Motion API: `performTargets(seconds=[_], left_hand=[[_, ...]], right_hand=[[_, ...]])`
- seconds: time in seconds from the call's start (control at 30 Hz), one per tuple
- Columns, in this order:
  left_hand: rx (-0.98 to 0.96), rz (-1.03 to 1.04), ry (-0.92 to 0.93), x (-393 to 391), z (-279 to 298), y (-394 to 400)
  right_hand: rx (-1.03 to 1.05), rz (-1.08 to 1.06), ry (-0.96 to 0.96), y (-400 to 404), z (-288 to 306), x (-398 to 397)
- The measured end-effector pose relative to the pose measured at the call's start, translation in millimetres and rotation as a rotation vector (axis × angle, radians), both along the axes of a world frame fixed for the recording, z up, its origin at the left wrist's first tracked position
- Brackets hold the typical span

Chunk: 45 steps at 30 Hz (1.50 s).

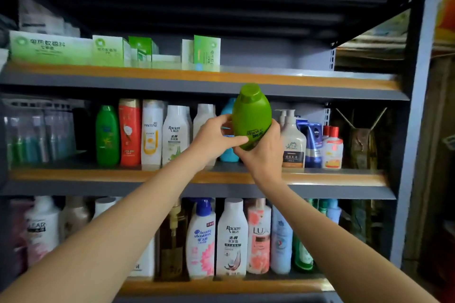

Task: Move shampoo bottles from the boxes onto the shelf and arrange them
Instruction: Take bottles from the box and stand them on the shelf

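We hold the green bottle (251, 115) upright in front of the middle shelf (197, 177), above its front edge. Our right hand (264, 152) grips its base from below, and our left hand (216, 136) pinches its left side.

Green bottle (251, 115): smooth plastic, soft sheen, glossy printed label. Shelf (197, 189): grey painted metal, matt, front lip with an orange wood-look strip that shines a bit. Upright post (418, 106): same matt grey metal. Bottles on the middle shelf (152, 133): glossy plastic, white, red, green. Boxes on the shelf above (49, 48): printed cardboard, slight gloss. Pump bottle (172, 241) lower down: clear amber plastic.
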<state>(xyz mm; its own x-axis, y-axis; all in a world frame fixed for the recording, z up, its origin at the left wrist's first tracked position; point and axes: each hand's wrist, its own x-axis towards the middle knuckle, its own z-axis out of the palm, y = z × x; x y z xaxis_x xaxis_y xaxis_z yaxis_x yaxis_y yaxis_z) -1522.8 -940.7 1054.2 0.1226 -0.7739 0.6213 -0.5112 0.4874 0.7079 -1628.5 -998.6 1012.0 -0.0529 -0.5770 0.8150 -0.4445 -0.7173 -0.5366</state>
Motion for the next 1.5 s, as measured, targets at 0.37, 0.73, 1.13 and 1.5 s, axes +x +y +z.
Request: performTargets(seconds=[0.37, 0.73, 1.13, 1.5], left_hand=[[0.102, 0.095, -0.076, 30, -9, -53], [0.068, 0.336, -0.188, 35, -17, -87], [-0.012, 0.393, -0.337, 52, -34, -76], [-0.041, 0.400, -0.335, 60, -40, -69]], right_hand=[[0.231, -0.050, 0.102, -37, -11, 27], [0.446, -0.072, 0.264, -74, 9, 42], [0.497, -0.085, 0.369, -105, 18, 74], [0.604, -0.024, 0.213, -115, 13, 84]])
